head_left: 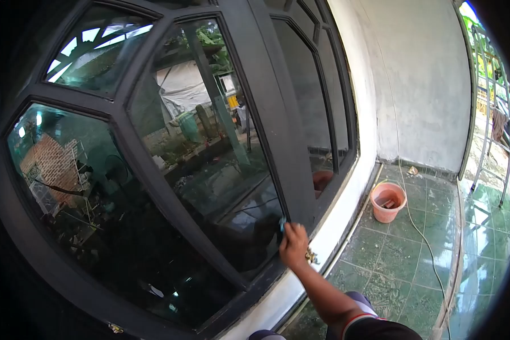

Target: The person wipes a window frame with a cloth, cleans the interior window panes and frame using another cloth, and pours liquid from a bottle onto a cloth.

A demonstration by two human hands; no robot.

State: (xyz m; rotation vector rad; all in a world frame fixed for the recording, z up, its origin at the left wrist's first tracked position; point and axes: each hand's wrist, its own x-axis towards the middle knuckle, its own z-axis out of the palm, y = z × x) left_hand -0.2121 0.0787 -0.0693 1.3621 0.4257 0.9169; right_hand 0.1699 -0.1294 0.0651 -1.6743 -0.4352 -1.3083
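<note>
**A small blue piece pinched at the dark window frame**

We see the right hand (pixel 294 245) with its fingers curled in, pinching a small pale-blue piece (pixel 283 224) between the tips. Most of that piece is covered by the fingers, so we cannot tell its material. It sits at the lower right edge of the middle pane (pixel 209 153), where smooth glass meets the dark frame (pixel 287 147). The left hand is out of view, so we cannot tell how it is held.

Beside the wrist we find a brassy, knobbly fitting (pixel 311 256), partly hidden. The bare forearm runs back to a black sleeve (pixel 394 330) edged in red and white.

The frame looks matt and broad, its bars angled so that the panes become long many-sided shapes. In the middle pane we read glossy reflections of posts, foliage and crumpled pale sheeting; the left pane (pixel 113 226) shows a patch of brickwork and a round fan.

Outward to the right, a thin cream pipe (pixel 345 242) follows the base of the white wall. Past it we look onto square green floor tiles (pixel 399 258), smudged with dirt. A round, tapering orange bucket (pixel 386 215) stands there, a slack cable (pixel 433 255) curving just beside it. Behind rises a mottled grey wall (pixel 422 96).
</note>
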